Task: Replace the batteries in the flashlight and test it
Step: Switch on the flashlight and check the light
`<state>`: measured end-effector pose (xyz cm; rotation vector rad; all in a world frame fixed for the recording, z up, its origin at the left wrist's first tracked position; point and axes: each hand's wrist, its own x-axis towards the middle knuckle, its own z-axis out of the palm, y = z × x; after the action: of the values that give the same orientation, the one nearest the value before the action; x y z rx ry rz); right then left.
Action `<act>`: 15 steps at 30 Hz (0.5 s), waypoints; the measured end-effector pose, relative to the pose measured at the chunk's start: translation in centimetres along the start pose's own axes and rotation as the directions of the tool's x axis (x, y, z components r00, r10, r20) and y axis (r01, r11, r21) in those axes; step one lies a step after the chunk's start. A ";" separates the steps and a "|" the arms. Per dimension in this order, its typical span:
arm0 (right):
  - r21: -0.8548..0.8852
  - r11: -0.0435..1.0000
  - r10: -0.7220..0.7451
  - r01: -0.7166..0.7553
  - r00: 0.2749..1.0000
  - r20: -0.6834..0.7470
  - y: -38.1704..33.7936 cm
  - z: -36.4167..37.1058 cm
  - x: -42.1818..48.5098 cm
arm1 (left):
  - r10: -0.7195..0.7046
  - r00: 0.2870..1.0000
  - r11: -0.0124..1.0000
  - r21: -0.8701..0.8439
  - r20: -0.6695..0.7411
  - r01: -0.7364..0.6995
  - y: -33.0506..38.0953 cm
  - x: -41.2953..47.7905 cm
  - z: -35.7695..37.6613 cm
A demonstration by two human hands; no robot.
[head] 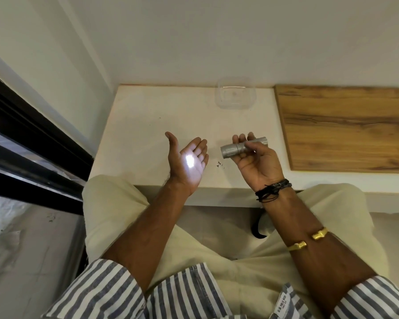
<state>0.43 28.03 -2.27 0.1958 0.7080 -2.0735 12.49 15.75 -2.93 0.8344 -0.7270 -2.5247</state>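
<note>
**Flashlight lit, beam on my palm**

My right hand (257,162) holds the flashlight (244,148) above the white tabletop (148,116), fingers curled under the barrel and thumb pressed across the top. It is a short silver cylinder with ribbed bands and a seam round the middle. It lies nearly level, and its wider front end points left. My left hand (187,162) is spread flat just beside that end without touching it. The palm is turned toward the lens, the fingers are straight and the thumb stands apart. A bright white patch of light (189,161) sits in the middle of that palm.

On the tabletop between my hands lie a few small dark specks (219,164). A clear plastic container (235,93) stands at the far edge against the wall, well apart from both hands. A wooden board (343,127) covers the surface to the right. Black cord bracelets (273,189) wrap my right wrist, with a gold bangle (308,240) further up the forearm. My right thumb hides part of the barrel.
</note>
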 end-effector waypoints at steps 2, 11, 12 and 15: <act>-0.232 0.971 -0.071 0.058 0.996 -0.046 0.1 -0.2 0.0 | 0.032 0.998 0.999 -0.003 -0.049 -0.033 0.1 0.2 -0.1; -0.828 0.183 -0.683 0.529 0.675 0.280 0.7 0.0 -0.5 | 0.157 0.979 0.986 0.082 -0.133 -0.147 0.5 0.4 -0.7; -0.809 0.173 -0.692 0.562 0.654 0.307 0.6 0.1 -0.5 | 0.162 0.978 0.985 0.088 -0.133 -0.151 0.5 0.4 -0.7; -0.777 0.211 -0.691 0.593 0.653 0.311 0.7 0.4 -0.7 | 0.168 0.976 0.983 0.094 -0.137 -0.156 0.5 0.4 -0.7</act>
<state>1.39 28.03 -1.97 -0.7042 2.0881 -2.1604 12.73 14.98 -3.27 0.9346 -0.8213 -2.2777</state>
